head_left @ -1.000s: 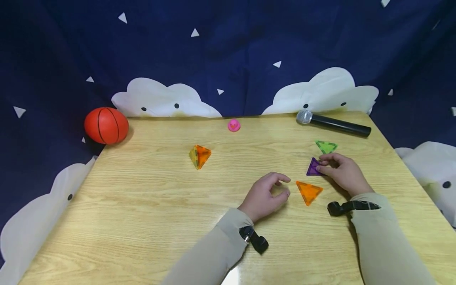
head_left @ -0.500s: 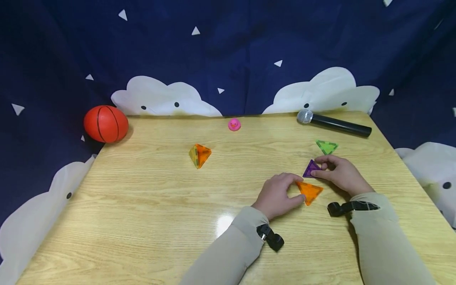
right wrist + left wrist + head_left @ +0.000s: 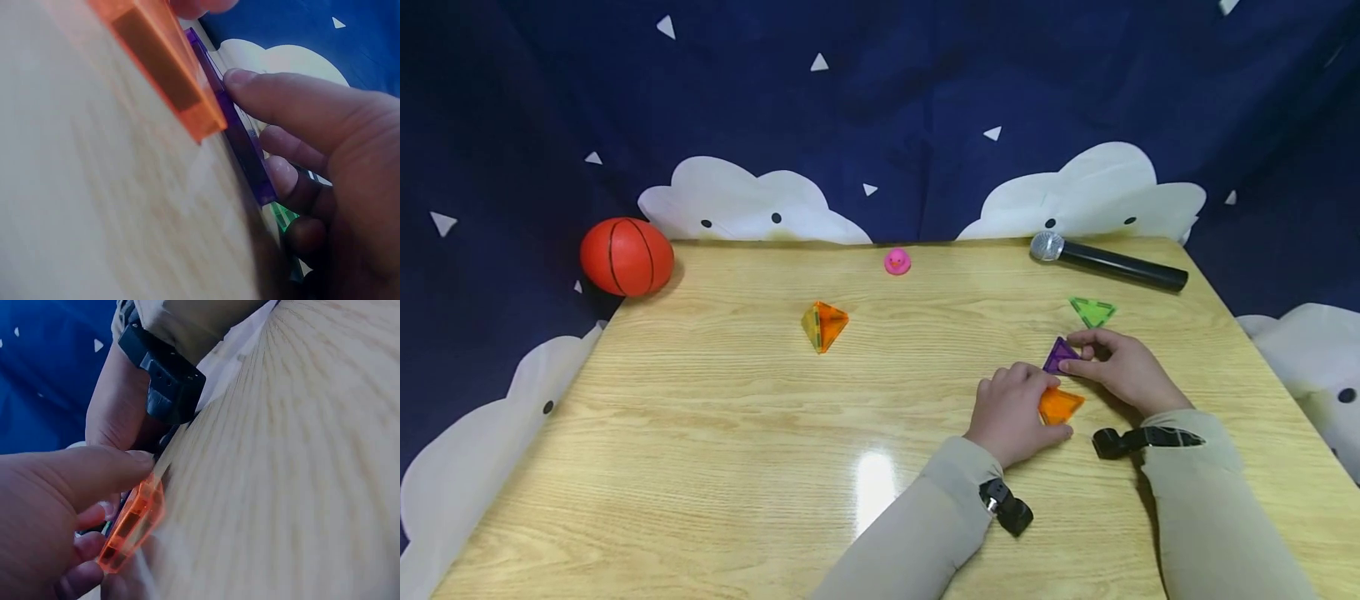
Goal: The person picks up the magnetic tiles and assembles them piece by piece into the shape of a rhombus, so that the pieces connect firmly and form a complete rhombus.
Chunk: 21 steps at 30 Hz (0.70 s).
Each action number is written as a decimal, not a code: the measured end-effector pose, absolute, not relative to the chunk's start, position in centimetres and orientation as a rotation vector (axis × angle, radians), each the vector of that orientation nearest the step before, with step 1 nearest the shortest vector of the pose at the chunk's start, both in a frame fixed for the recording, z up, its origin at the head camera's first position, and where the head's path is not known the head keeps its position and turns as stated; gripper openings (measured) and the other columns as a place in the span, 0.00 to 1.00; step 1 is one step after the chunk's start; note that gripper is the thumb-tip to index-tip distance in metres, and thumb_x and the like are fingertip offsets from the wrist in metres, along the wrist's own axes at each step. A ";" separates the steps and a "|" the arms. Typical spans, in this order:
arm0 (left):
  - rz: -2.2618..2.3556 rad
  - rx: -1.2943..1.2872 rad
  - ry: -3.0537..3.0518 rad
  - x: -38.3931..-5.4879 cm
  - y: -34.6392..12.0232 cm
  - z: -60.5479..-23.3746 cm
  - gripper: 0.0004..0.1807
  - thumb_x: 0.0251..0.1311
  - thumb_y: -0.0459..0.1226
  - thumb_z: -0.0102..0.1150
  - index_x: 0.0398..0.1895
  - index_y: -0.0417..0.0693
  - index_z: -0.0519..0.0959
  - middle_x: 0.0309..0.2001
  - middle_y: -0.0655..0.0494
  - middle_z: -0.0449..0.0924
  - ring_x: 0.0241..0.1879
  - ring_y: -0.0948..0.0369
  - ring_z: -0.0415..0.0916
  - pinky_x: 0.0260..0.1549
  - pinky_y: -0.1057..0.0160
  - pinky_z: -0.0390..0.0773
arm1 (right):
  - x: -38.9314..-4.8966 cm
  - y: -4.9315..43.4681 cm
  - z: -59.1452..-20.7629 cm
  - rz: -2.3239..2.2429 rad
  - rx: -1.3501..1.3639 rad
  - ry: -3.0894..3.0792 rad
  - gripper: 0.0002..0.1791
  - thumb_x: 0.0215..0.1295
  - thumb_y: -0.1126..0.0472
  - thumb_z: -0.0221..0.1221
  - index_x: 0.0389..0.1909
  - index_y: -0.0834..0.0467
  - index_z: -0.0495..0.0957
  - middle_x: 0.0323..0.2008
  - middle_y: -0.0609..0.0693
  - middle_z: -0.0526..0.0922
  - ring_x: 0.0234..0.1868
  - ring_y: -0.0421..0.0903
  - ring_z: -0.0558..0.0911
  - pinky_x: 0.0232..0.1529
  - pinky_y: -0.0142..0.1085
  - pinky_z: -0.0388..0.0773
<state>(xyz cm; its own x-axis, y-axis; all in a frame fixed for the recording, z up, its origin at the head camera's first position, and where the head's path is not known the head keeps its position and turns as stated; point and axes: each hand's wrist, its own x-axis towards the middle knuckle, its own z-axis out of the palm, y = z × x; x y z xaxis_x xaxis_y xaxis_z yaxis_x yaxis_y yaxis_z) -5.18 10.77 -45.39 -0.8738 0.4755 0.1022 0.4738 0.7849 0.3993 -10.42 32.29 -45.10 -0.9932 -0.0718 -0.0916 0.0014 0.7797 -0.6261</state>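
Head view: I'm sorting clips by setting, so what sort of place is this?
Probably a staged play corner: a wooden table walled by a navy cloud-print cloth backdrop, with toys set out on it, namely magnetic triangle tiles, a toy basketball and a pink rubber duck.

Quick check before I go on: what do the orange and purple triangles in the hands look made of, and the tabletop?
The orange triangle, held by the left hand, looks like translucent glossy plastic: light glows through it around a clear inner window. The purple triangle, pinched by the right hand, shows the same tinted, hard-edged plastic. The table looks like wood or wood-grain laminate with a shiny finish, given its glare spot.
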 end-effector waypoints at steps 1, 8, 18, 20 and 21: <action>0.641 0.780 2.972 -5.1 10.9 -45.3 0.33 0.53 0.65 0.66 0.63 0.70 0.76 0.58 0.71 0.72 0.53 0.67 0.68 0.45 0.68 0.64 | -10.4 32.3 -45.1 -1.006 -0.051 2.859 0.37 0.61 0.36 0.65 0.60 0.59 0.75 0.40 0.54 0.74 0.43 0.52 0.70 0.45 0.44 0.62; 0.477 0.709 3.034 -5.0 11.3 -44.8 0.36 0.49 0.67 0.68 0.62 0.68 0.77 0.54 0.69 0.74 0.49 0.65 0.69 0.44 0.67 0.67 | -10.3 32.3 -44.8 -1.027 -0.027 2.849 0.38 0.60 0.36 0.66 0.60 0.59 0.75 0.40 0.55 0.74 0.43 0.52 0.70 0.45 0.44 0.62; 0.539 0.644 3.020 -4.9 10.5 -44.6 0.38 0.48 0.65 0.71 0.62 0.62 0.79 0.54 0.66 0.73 0.49 0.65 0.68 0.47 0.68 0.69 | -10.1 32.5 -44.8 -1.023 -0.010 2.842 0.38 0.61 0.36 0.66 0.61 0.60 0.76 0.42 0.55 0.77 0.45 0.53 0.72 0.48 0.45 0.65; 0.548 0.645 3.016 -4.9 10.2 -44.7 0.36 0.48 0.65 0.71 0.61 0.63 0.79 0.53 0.66 0.74 0.48 0.65 0.68 0.47 0.67 0.69 | -10.2 32.4 -44.8 -1.001 -0.002 2.842 0.39 0.59 0.35 0.66 0.61 0.60 0.77 0.43 0.56 0.78 0.47 0.54 0.72 0.50 0.48 0.67; 0.559 0.648 3.011 -4.9 9.9 -44.7 0.36 0.48 0.64 0.71 0.60 0.63 0.80 0.52 0.66 0.74 0.47 0.65 0.68 0.46 0.67 0.69 | -10.2 32.4 -44.8 -0.992 -0.002 2.844 0.39 0.59 0.35 0.66 0.61 0.60 0.77 0.43 0.56 0.79 0.47 0.55 0.72 0.52 0.51 0.67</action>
